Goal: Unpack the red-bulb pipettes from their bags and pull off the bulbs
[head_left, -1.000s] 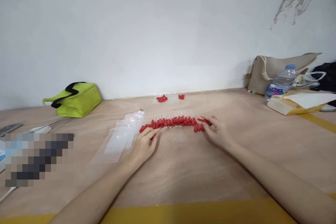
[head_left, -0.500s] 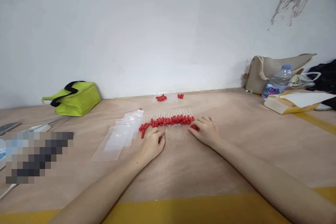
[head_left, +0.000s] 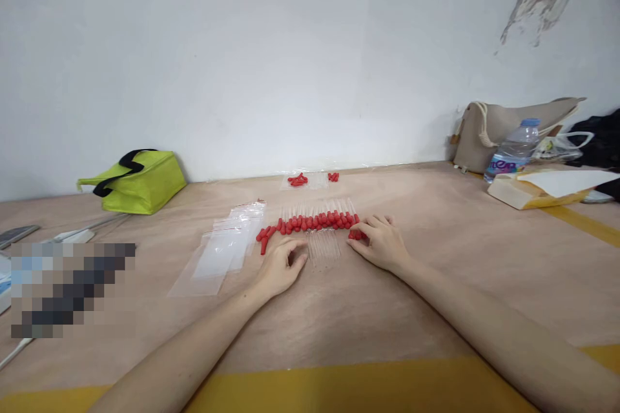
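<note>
A row of clear glass droppers with red rubber bulbs [head_left: 310, 222] lies across the middle of the brown table [head_left: 436, 271]. Bare clear glass tubes [head_left: 323, 246] lie just in front of the row. My left hand [head_left: 281, 264] rests on the table at the tubes' left end, fingers curled, thumb and fingers pinched together near a tube. My right hand [head_left: 380, 242] sits at the row's right end, fingertips curled onto loose red bulbs [head_left: 356, 235]. A stack of clear zip bags [head_left: 223, 248] lies left of my left hand.
A small clear bag with red bulbs [head_left: 303, 180] lies near the wall. A lime green lunch bag [head_left: 138, 182] stands at back left. At back right are a beige bag [head_left: 489, 132], a water bottle [head_left: 513, 150] and a paper-covered box [head_left: 542, 188]. A blurred patch covers the left.
My right hand drew in leftward from the loose bulbs to the row's right end. My left hand slid right to the glass tubes and curled more.
</note>
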`<state>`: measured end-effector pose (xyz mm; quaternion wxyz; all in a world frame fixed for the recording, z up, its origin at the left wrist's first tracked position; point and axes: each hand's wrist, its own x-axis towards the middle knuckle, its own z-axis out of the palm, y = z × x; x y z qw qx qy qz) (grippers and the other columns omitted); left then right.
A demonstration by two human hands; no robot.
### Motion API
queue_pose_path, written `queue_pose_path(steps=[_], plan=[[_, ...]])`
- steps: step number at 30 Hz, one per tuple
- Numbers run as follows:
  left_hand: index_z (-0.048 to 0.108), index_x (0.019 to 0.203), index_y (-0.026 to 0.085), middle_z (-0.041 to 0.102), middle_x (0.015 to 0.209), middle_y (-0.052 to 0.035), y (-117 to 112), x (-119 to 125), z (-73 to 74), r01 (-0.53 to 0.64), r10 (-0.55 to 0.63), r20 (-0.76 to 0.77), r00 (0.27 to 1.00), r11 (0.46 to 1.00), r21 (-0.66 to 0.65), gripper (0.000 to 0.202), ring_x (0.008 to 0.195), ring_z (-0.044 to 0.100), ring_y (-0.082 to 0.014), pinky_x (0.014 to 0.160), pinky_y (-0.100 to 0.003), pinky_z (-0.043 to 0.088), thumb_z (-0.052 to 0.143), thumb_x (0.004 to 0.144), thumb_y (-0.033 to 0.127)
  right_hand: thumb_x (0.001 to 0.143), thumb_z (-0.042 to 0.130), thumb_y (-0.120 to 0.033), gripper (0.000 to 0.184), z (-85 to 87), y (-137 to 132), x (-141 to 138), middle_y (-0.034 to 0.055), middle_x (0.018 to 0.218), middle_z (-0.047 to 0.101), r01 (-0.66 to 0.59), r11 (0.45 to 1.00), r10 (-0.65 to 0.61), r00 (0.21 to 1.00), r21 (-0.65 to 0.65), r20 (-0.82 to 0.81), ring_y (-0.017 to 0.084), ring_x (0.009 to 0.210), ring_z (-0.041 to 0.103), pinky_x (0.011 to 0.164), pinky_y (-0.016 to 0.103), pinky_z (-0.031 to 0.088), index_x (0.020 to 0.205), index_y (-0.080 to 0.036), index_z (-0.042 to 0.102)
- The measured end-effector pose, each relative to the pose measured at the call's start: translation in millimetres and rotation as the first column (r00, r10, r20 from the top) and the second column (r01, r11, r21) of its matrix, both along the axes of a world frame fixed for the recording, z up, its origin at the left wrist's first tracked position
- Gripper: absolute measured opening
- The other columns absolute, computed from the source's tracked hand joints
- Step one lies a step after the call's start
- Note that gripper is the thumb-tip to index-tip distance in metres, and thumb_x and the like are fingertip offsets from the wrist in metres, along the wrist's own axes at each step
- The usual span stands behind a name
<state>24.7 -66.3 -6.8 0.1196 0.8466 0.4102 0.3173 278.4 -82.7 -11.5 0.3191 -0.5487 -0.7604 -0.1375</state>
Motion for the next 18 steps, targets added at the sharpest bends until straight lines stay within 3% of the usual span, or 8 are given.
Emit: queue_pose_path(steps=[3, 6, 9, 12, 14, 18], plan=[[0.059, 0.100, 0.020, 0.062, 0.101, -0.0060, -3.6, -3.3, 5.2, 0.052, -0.050, -0.042, 0.998, 0.998, 0.028, 0.024, 0.096, 0.054, -0.0206, 0.085, -0.038, 0.043, 0.051, 0.081, 0.030, 0.076, 0.054, -0.042, 0.023, 2.8, -2.4, 4.3, 0.0029, 0.082, 0.062, 0.042, 0.999, -0.044, 0.997, -0.035, -0.064, 0.018, 0.083, 0.052, 0.077, 0.033, 0.026, 0.084, -0.023, 0.064], [0.048, 0.119, 0.020, 0.052, 0.120, -0.0090, -8.9, -6.5, 9.1, 0.101, -0.098, -0.117, 0.988, 0.995, 0.022, 0.052, 0.111, 0.046, -0.0254, 0.094, -0.044, 0.037, 0.058, 0.074, 0.045, 0.078, 0.049, -0.039, 0.021, 8.3, 0.6, 12.4, 0.0026, 0.081, 0.063, 0.149, 0.982, -0.167, 0.973, -0.120, -0.158, 0.020, 0.086, 0.053, 0.077, 0.034, 0.027, 0.081, -0.024, 0.064], [0.035, 0.129, 0.018, 0.041, 0.132, -0.0114, -11.9, -8.1, 10.3, 0.138, -0.139, -0.183, 0.973, 0.990, -0.020, 0.077, 0.119, 0.039, -0.0282, 0.098, -0.046, 0.033, 0.062, 0.067, 0.054, 0.077, 0.048, -0.035, 0.019, 16.8, 12.1, 22.6, 0.0012, 0.083, 0.066, 0.224, 0.922, -0.304, 0.925, -0.317, -0.229, 0.020, 0.086, 0.055, 0.076, 0.034, 0.030, 0.077, -0.024, 0.064], [0.035, 0.129, 0.018, 0.042, 0.131, -0.0112, -11.5, -7.4, 10.5, 0.118, -0.126, -0.190, 0.974, 0.992, -0.052, 0.070, 0.119, 0.039, -0.0266, 0.099, -0.044, 0.034, 0.057, 0.072, 0.052, 0.075, 0.050, -0.040, 0.022, 25.6, 30.2, 30.0, 0.0001, 0.071, 0.066, 0.223, 0.794, -0.423, 0.871, -0.566, -0.250, 0.018, 0.075, 0.058, 0.070, 0.031, 0.035, 0.071, -0.023, 0.064], [0.037, 0.127, 0.018, 0.044, 0.130, -0.0109, -10.3, -6.4, 10.8, 0.108, -0.116, -0.185, 0.976, 0.993, -0.056, 0.062, 0.119, 0.040, -0.0254, 0.099, -0.043, 0.035, 0.055, 0.075, 0.048, 0.073, 0.052, -0.043, 0.025, 29.7, 42.7, 31.2, 0.0006, 0.061, 0.064, 0.197, 0.725, -0.459, 0.853, -0.660, -0.250, 0.017, 0.067, 0.058, 0.063, 0.027, 0.037, 0.067, -0.021, 0.063], [0.038, 0.126, 0.018, 0.045, 0.129, -0.0105, -9.2, -5.2, 11.8, 0.106, -0.115, -0.186, 0.976, 0.993, -0.058, 0.052, 0.118, 0.042, -0.0238, 0.099, -0.043, 0.035, 0.052, 0.080, 0.037, 0.070, 0.058, -0.042, 0.029, 32.2, 61.5, 24.7, 0.0018, 0.044, 0.057, 0.140, 0.669, -0.455, 0.854, -0.730, -0.253, 0.014, 0.051, 0.056, 0.053, 0.024, 0.039, 0.057, -0.016, 0.061]])
